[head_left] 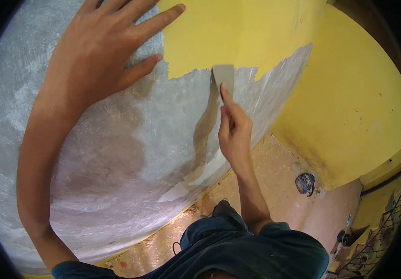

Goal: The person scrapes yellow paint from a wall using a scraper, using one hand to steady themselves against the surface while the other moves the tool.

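At the ragged paint edge: the scraper [224,74] stands blade up, its wide front edge at the lower border of the yellow paint [237,32], against the grey wall [163,125].
Right grip: the right hand [236,132] is closed round the scraper's lower part, index finger [226,94] laid straight up the blade; the handle is hidden by the hand.
Left grip: the left hand [93,51] is spread wide over the wall beside the paint, with no object visible in it; the upper fingers run out of view.
Scraper's feel: probably light and thin, fairly stiff with some spring toward the front edge, the flat face likely smooth enough to slide under a fingertip.
Where to hold: best low on the handle, with one finger behind the blade to steady it, clear of the front edge.
Paint's feel: likely thin and brittle at its jagged border, so a steep blade could chip it.
Wall's feel: hard and rigid by its look, curved-looking in this wide view.
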`<state>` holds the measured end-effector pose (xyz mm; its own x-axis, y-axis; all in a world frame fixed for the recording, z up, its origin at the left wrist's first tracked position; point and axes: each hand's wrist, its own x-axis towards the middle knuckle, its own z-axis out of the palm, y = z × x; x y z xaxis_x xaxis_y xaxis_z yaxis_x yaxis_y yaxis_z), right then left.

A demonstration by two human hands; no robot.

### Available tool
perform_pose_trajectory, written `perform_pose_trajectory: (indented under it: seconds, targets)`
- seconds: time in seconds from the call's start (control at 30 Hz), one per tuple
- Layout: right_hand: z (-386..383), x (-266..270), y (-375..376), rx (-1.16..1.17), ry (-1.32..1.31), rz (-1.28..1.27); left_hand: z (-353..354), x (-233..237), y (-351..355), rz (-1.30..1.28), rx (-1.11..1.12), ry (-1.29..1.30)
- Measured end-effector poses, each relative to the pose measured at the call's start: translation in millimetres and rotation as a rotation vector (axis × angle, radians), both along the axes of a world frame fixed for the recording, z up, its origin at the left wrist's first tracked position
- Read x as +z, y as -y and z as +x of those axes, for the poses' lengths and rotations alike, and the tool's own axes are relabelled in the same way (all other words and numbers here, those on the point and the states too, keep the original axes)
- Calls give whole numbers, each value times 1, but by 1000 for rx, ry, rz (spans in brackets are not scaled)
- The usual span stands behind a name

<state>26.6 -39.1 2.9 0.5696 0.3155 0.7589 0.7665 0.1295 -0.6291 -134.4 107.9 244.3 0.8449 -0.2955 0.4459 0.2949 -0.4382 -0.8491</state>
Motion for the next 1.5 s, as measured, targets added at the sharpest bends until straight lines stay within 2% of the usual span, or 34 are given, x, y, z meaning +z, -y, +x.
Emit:
perform_pose_trajectory:
  seconds: [0.07,0.17,0.4,0.47,0.57,0.7,0.77,0.8,0.9,1.0,1.1,1.23,1.33,1.5]
  targets:
    - [-1,18,3,-15,-24,-24,2,0,-3,59,-16,34]
    - [-12,2,7,-2,-23,-64,1,1,0,2,0,11]
    - [-7,6,10,-22,18,-58,3,1,1,6,-26,17]
    - [-15,-2,13,-1,-84,-146,2,0,11,-32,43,25]
    - [3,10,5,-41,43,-26,1,2,4,-41,-12,5]
    - [-2,16,7,-75,42,-46,3,0,0,54,-27,51]
    - [-8,1,10,-6,-42,-92,2,1,-2,35,-6,19]
    - [-4,3,7,-48,21,-63,0,2,-2,36,0,22]
    - [-1,16,9,-44,-19,-80,0,-1,1,35,-47,20]
    - [-10,1,14,-18,-53,-124,2,-1,1,27,-37,41]
    - [2,9,7,-54,57,-37,2,-1,-2,55,-17,31]
    - [-4,8,10,-49,53,-53,3,-1,6,38,6,35]
    - [-9,5,12,-9,-28,-148,2,0,3,22,11,41]
    - [-5,11,8,-49,61,-49,3,-2,-2,66,-31,49]
